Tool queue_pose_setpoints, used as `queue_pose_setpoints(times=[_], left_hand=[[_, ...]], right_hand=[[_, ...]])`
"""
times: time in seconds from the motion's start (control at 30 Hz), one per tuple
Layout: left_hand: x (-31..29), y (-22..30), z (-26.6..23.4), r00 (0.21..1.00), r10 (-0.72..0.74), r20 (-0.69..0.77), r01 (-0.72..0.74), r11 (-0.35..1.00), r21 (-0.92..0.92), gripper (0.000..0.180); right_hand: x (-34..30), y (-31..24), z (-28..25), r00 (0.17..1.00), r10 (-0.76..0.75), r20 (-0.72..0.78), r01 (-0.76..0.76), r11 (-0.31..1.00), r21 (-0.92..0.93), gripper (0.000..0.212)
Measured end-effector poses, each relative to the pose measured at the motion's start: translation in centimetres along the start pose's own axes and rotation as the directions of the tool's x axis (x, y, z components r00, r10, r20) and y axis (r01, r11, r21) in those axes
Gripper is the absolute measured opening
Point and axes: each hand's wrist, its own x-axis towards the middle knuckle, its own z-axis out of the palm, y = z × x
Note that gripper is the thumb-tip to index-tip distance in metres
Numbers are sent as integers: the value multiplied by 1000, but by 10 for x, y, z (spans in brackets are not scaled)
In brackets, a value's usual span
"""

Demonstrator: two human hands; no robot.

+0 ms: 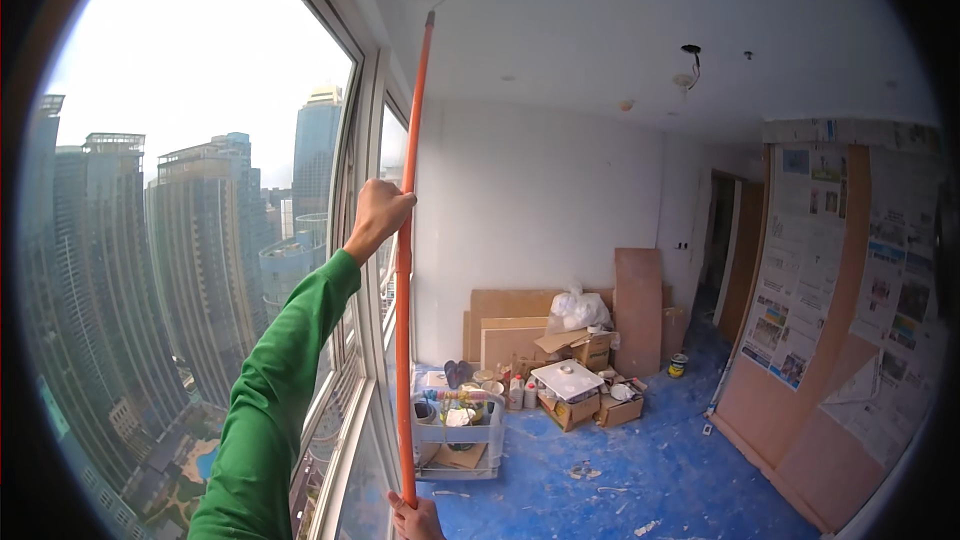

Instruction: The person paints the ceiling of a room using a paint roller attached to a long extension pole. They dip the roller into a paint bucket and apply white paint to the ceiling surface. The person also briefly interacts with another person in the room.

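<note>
The left hand [380, 212] grips an orange pole [403, 370]; the right hand [416, 518] clasps it lower, nearer. Its far end points toward the ceiling [580, 20].

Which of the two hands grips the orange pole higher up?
The left hand, at the end of the green sleeve; the right hand grips the pole far lower, at the picture's bottom edge.

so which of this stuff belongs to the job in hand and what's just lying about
In use:
orange pole, gripped by the left hand and right hand
ceiling, which the pole's tip reaches toward

Seemingly just lying about:
white plastic bag
cardboard box
reddish-brown board, upright
small tin
</note>
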Motion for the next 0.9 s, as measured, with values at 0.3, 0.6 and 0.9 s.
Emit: queue_pose_setpoints(times=[0.3, 0.6, 0.9], left_hand=[[21, -21, 22, 999, -18, 45, 14, 996, 83, 28], [16, -29, 25, 999, -39, 31, 36, 994, 106, 30], [12, -5, -6, 1000, -4, 1, 4, 996, 88, 28]], right_hand=[[17, -33, 3, 1000, 1, 20, 1, 998, -67, 48], [6, -39, 1, 997, 71, 43, -70, 997, -19, 46], [9, -20, 24, 996, 26, 87, -27, 1000, 4, 47]])
